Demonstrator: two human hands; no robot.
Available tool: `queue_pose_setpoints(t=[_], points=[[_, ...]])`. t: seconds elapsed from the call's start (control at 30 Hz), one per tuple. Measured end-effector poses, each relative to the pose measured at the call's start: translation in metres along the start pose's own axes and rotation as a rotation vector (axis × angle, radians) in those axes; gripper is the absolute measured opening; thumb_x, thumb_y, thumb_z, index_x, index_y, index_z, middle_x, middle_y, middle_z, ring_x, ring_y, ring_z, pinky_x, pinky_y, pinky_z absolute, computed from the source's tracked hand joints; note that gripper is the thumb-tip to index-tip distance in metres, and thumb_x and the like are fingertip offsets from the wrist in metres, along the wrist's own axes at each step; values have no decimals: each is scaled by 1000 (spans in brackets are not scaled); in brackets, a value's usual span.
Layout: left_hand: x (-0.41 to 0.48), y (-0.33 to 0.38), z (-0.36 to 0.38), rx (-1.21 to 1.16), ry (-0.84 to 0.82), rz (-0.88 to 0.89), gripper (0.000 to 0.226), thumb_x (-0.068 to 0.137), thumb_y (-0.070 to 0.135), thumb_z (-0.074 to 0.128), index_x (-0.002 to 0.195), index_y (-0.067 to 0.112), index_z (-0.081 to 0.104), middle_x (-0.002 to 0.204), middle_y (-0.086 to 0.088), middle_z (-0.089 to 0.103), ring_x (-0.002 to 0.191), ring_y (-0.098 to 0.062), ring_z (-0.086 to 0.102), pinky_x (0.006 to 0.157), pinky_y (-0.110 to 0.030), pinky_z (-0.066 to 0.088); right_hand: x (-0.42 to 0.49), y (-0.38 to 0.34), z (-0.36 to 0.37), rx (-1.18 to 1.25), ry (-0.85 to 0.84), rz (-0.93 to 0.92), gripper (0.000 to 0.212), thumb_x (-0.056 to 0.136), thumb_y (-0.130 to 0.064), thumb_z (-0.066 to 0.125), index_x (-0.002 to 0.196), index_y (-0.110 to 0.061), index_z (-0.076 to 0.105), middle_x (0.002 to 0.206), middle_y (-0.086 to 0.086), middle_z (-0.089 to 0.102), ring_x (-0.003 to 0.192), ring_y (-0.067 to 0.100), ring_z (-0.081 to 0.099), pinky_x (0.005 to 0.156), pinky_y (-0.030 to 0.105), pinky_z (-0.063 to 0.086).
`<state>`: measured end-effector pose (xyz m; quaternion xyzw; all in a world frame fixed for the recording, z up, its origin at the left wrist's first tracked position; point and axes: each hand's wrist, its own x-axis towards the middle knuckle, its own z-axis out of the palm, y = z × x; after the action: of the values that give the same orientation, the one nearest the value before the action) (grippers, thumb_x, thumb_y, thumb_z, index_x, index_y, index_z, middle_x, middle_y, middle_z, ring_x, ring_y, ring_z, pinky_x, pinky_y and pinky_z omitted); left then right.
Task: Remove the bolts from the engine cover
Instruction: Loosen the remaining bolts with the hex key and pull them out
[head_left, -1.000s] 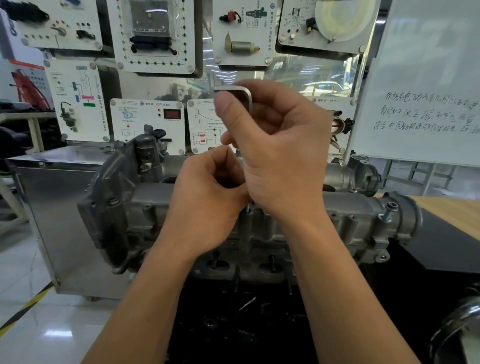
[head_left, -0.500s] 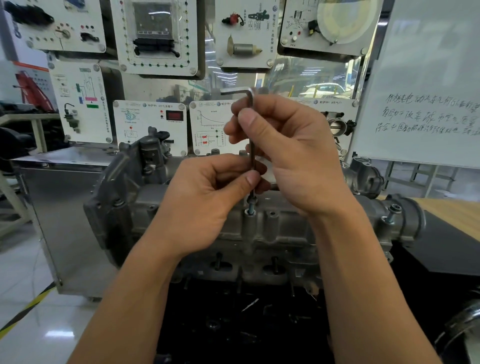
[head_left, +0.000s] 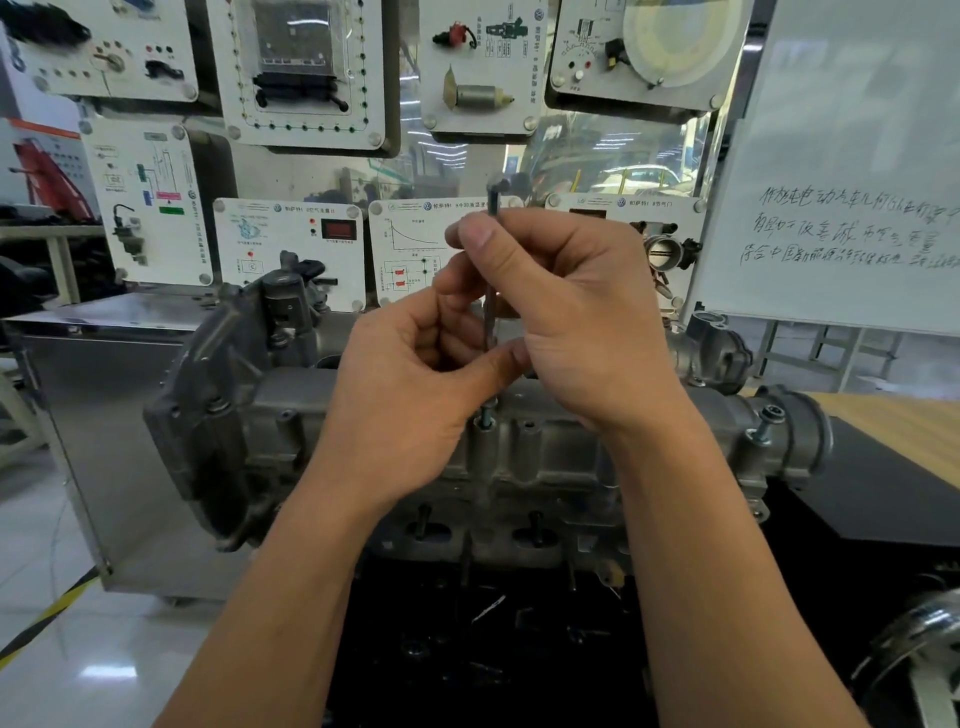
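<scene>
so the grey cast-metal engine cover (head_left: 545, 457) sits across the black bench (head_left: 883, 499), in front of a wall of white training panels (head_left: 306, 67). the dark l-shaped hex key (head_left: 492, 208) stands upright over a hole near the middle of the cover's top edge, short leg up top. right hand (head_left: 571, 312) pinches the shaft high up between thumb and fingers. left hand (head_left: 410, 395) pinches it lower down, just above the silver threaded bolt (head_left: 485, 417). that bolt sticks part way out of its hole, threads showing. can't tell if the key tip is seated in the head, the left thumb hides it. a second bolt (head_left: 768, 422) stands raised at the cover's right end.
</scene>
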<state>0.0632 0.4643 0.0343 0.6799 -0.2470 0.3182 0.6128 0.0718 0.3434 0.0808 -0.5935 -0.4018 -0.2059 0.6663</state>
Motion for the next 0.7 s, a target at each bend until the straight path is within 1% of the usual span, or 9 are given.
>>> queue_pose_setpoints(t=[0.03, 0.1, 0.2, 0.3, 0.37, 0.43, 0.5, 0.6, 0.7], points=[[0, 1, -2, -21, -41, -11, 20, 77, 28, 78, 91, 16, 72, 82, -18, 70, 74, -31, 67, 73, -36, 58, 0, 0, 0, -9, 1, 9, 18, 96, -7, 61, 83, 0, 72, 67, 1, 71, 60, 14, 64, 60, 24, 56], [0, 2, -8, -43, -134, -42, 20, 89, 20, 66, 105, 11, 73, 94, -11, 76, 91, -28, 72, 83, -37, 58, 0, -1, -2, -45, -3, 15, 20, 98, -10, 59, 84, -2, 72, 69, 1, 71, 60, 14, 62, 56, 22, 53], [-1, 3, -16, -21, -221, -44, 19, 95, 12, 58, 108, 9, 72, 96, -5, 78, 95, -17, 73, 83, -26, 56, 0, -1, -4, -73, -55, 19, 22, 101, -12, 54, 89, -5, 71, 75, 4, 72, 63, 13, 59, 50, 15, 45], [-1, 5, -15, -72, -190, -45, 20, 89, 13, 61, 103, 7, 73, 93, -7, 78, 90, -16, 74, 80, -19, 55, 0, -1, -5, -113, -110, 2, 22, 103, -13, 51, 94, -13, 70, 79, 3, 72, 68, 11, 60, 55, 15, 46], [-2, 4, -12, -98, -142, -45, 17, 82, 16, 66, 96, 7, 73, 88, -8, 78, 84, -18, 75, 77, -21, 56, 1, -1, -6, -126, -129, -9, 21, 103, -13, 50, 97, -13, 70, 80, 2, 73, 70, 10, 62, 62, 21, 51], [-2, 2, -9, -78, -80, -34, 15, 77, 20, 72, 86, 8, 73, 81, -11, 76, 77, -28, 73, 73, -33, 59, 1, -1, -8, -133, -120, -22, 20, 101, -12, 53, 95, -9, 71, 79, 3, 73, 70, 11, 64, 66, 26, 55], [-2, 1, -5, -70, -16, -21, 23, 72, 20, 76, 80, 0, 67, 77, -20, 71, 71, -37, 68, 74, -42, 59, 1, 0, -8, -133, -86, -41, 18, 98, -9, 58, 90, -2, 73, 76, 5, 73, 65, 11, 65, 64, 24, 54], [-1, 1, 1, -67, 66, -8, 34, 70, 14, 82, 70, -2, 53, 65, -24, 59, 59, -24, 56, 62, -29, 55, 1, 1, -7, -186, -21, -79, 17, 94, -9, 66, 82, 0, 74, 72, 14, 72, 58, 17, 62, 58, 21, 50], [-1, 0, 2, 71, 109, -27, 35, 69, 18, 87, 65, 12, 53, 54, -3, 53, 51, -15, 47, 51, -22, 47, 1, -1, -8, -217, 15, -106, 16, 92, -11, 69, 79, -4, 76, 69, 9, 72, 54, 7, 58, 56, 18, 47]])
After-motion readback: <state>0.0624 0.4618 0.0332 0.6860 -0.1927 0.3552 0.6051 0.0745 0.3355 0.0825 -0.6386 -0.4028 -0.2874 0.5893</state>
